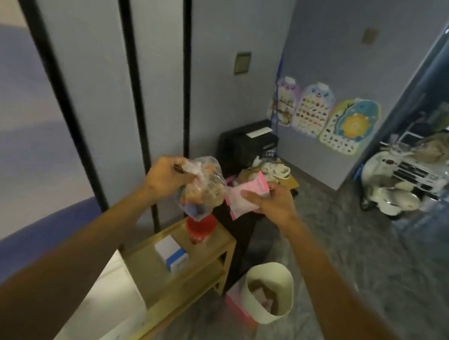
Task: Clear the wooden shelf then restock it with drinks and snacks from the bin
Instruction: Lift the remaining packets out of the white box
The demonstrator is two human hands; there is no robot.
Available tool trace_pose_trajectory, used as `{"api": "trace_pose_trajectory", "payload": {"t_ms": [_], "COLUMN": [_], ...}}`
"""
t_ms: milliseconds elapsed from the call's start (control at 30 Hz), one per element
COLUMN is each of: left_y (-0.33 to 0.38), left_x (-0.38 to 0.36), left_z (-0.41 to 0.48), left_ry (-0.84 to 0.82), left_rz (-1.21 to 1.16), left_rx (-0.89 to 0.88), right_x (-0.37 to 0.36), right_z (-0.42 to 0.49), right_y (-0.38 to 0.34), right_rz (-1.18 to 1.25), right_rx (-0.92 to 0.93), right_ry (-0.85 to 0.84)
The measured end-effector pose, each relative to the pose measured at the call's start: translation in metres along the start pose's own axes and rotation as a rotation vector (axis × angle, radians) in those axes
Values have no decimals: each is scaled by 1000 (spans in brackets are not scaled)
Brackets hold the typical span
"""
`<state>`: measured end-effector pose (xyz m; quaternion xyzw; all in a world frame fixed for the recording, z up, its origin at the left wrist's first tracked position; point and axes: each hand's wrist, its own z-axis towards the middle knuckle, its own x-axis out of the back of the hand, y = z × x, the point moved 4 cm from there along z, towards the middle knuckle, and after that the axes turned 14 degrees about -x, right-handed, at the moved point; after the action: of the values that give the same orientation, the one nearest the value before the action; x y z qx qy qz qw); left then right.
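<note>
My left hand (166, 176) grips the bunched top of a clear plastic bag of mixed snacks (201, 192), which hangs in the air above the wooden shelf (208, 262). My right hand (269, 202) holds a pink and white snack packet (242, 198) right beside the bag. On the shelf's top board stand a red-lidded container (200, 229) and a white and blue box (171, 251). A cream bin (268, 293) with some items inside stands on the floor to the right of the shelf.
A white box (110, 296) sits at the shelf's near end. A pink package (237, 304) lies by the bin. Behind the shelf stand a dark cabinet (248, 144) and a low table with white crockery (273, 172). A white toy car (402, 180) is parked at right.
</note>
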<state>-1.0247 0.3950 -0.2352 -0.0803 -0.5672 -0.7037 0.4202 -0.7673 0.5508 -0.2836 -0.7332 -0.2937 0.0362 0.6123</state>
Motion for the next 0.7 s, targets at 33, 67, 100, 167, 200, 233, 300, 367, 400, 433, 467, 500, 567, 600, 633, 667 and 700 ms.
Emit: {"api": "trace_pose_trajectory", "payload": {"t_ms": [33,67,100,167,200,233,300,367,400,433,467,500,567,600,633,667,700], "left_y": [8,15,23,40,46,54,59,57,50,44,36,27,5,-9,-24,-40,-58], "left_x": [-27,-54,-81,-134,-156,-179,-227,-271,-292,-311,-329,-346,-380,-397,-415,-433,-453], "left_z": [11,21,30,45,51,56,65,69,72,73,74,74,72,69,67,63,59], "left_ry": [-45,-88,-131,-210,-227,-246,-291,-342,-342,-344,-343,-346,-355,-353,-359,-369,-377], "left_rz": [-16,-30,-51,-77,-81,-84,-74,-88,-101,-114,-124,-123,-130,-122,-120,-126,-124], "left_rx": [-27,-39,-40,-46,-50,-62,-87,-89,-102,-105,-104,-96,-54,-37,-22,-6,5], "right_x": [25,48,70,109,124,138,165,184,192,197,201,202,197,192,186,178,169], "right_z": [-1,-4,-6,-8,-8,-7,-1,10,18,25,34,43,61,71,81,90,99], "right_y": [15,29,43,72,84,98,125,153,167,182,195,208,242,263,284,307,331], "right_rz": [33,59,69,88,107,126,169,194,206,219,221,221,221,220,223,221,226], "right_rx": [-28,-56,-81,-130,-140,-155,-178,-221,-243,-277,-299,-311,-342,-364,-388,-408,-431], "right_ry": [43,88,134,224,250,275,314,336,346,359,375,382,389,396,406,412,428]}}
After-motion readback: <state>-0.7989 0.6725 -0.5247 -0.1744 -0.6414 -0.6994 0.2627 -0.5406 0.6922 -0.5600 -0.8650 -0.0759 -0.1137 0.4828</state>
